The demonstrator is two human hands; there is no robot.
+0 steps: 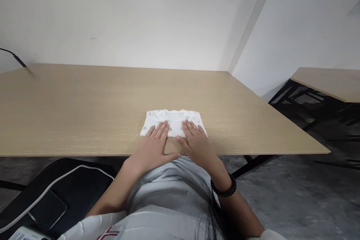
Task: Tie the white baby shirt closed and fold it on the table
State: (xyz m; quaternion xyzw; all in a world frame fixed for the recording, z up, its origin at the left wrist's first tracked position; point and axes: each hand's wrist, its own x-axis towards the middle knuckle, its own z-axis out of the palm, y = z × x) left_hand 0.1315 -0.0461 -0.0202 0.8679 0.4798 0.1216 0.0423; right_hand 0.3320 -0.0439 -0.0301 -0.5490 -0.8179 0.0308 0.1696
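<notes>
A small white garment (pixel 176 118) with a sparse printed pattern lies folded flat near the front edge of the wooden table (pixel 98 108). It looks like a baby top, with a neckline dip in the middle of its far edge. My left hand (pixel 154 146) rests palm down on its left half, fingers stretched out and thumb pointing right. On the right half lies my right hand (pixel 195 142), also flat with its fingers spread. Parts of the garment are hidden under both hands.
A black cable (pixel 18 59) comes over the table's far left. Behind stands a white wall (pixel 126 26). Another table (pixel 329 80) is at the right. At lower left are a black chair or bag (pixel 75 183), I cannot tell which, and a white cord (pixel 53 183).
</notes>
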